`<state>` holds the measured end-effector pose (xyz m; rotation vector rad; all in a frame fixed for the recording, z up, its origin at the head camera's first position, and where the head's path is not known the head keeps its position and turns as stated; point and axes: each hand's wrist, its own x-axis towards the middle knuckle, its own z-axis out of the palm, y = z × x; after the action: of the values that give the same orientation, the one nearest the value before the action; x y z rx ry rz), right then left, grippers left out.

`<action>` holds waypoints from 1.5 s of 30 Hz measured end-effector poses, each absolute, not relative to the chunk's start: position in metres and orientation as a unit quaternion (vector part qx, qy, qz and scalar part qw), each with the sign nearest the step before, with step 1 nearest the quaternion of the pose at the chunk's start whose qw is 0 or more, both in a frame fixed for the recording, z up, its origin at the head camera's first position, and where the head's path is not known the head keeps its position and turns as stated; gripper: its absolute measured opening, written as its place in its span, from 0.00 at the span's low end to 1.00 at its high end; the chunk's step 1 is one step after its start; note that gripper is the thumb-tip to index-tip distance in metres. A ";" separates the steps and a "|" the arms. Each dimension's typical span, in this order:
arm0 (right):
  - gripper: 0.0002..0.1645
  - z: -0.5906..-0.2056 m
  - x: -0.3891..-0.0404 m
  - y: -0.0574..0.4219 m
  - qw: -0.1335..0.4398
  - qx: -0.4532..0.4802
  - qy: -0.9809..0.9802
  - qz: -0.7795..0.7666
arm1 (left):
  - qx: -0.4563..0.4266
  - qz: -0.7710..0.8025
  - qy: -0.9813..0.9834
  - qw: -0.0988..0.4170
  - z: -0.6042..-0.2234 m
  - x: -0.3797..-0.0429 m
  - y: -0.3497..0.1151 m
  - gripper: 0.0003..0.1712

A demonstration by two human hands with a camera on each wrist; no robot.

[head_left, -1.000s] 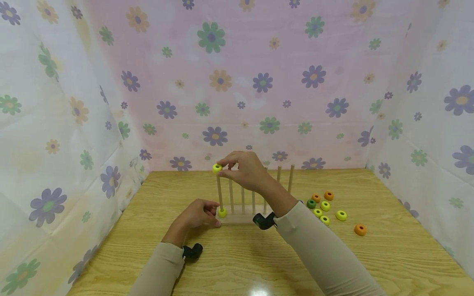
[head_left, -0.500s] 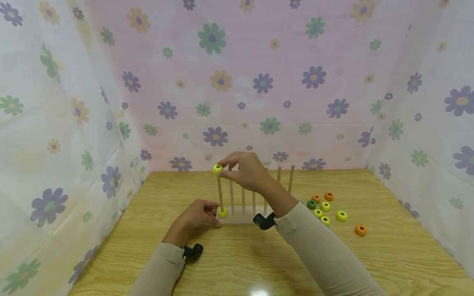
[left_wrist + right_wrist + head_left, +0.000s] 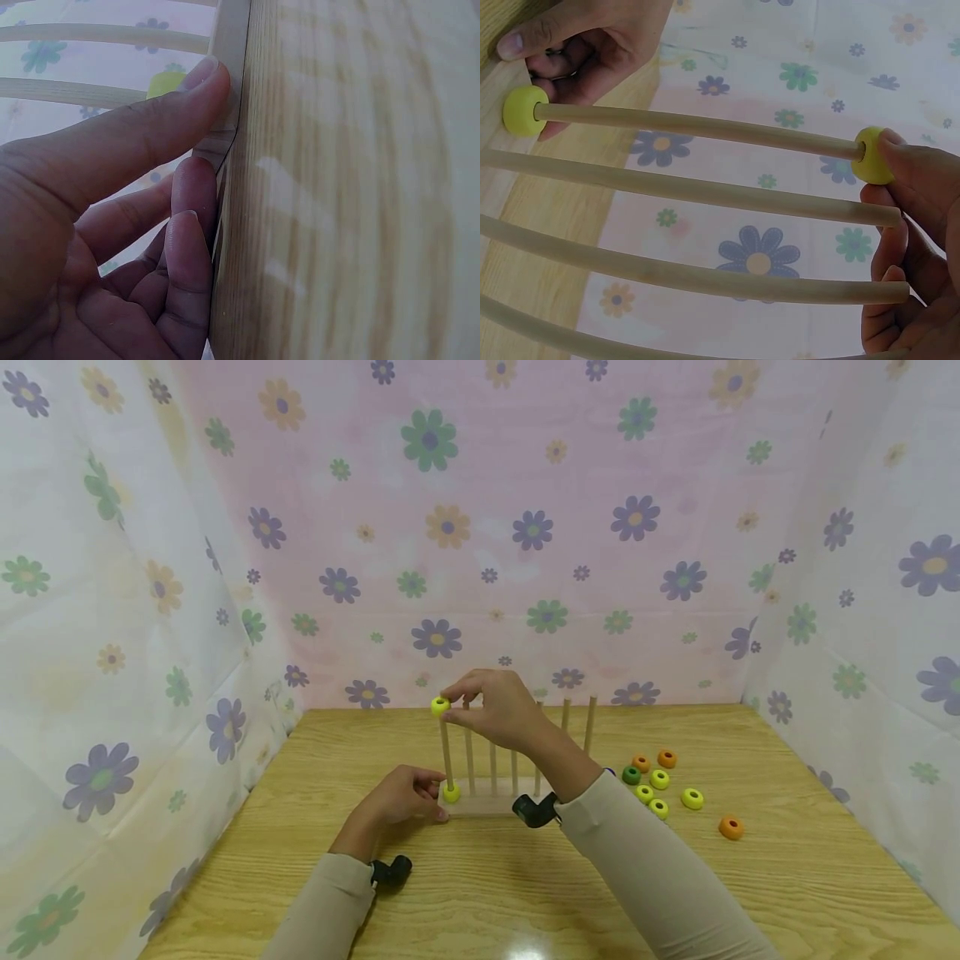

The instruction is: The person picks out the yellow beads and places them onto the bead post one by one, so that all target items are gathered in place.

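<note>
My right hand [image 3: 495, 706] pinches a yellow ring [image 3: 440, 707] between thumb and fingers at the top of the leftmost wooden peg [image 3: 705, 126]. In the right wrist view the peg's tip enters the ring's hole. Another yellow ring [image 3: 451, 793] sits at the bottom of that same peg, on the base. With my left hand [image 3: 397, 795] I grip the left end of the pale wooden peg stand [image 3: 487, 803], thumb on its front edge and fingers behind. Several bare pegs stand in a row to the right, partly hidden by my right hand and forearm.
Loose rings lie on the wooden table [image 3: 465, 893] at the right: several yellow ones [image 3: 692, 798], orange ones [image 3: 731, 827] and a green ring [image 3: 632, 775]. A blue piece [image 3: 609, 771] peeks out behind my right sleeve. Flowered cloth [image 3: 487, 527] encloses the back and sides.
Both hands, the ring and the stand hold nearly the same place. The whole head view has shifted down by a few pixels.
</note>
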<state>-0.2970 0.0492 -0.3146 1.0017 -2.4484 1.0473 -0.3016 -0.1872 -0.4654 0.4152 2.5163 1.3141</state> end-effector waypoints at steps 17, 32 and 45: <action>0.12 -0.317 -0.297 0.052 0.155 0.358 -0.848 0.360 | 0.138 0.462 0.866 0.132 -0.467 -0.300 -0.185 0.41; 0.14 -0.312 -0.296 0.059 0.190 0.376 -0.839 0.343 | 0.132 0.458 0.870 0.128 -0.466 -0.301 -0.184 0.42; 0.15 -0.313 -0.290 0.076 0.227 0.396 -0.822 0.341 | 0.128 0.455 0.873 0.124 -0.463 -0.299 -0.185 0.42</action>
<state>-0.2897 0.0763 -0.3128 1.0914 -2.2645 0.9407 -0.2989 -0.1846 -0.4632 0.3744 2.5442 1.3256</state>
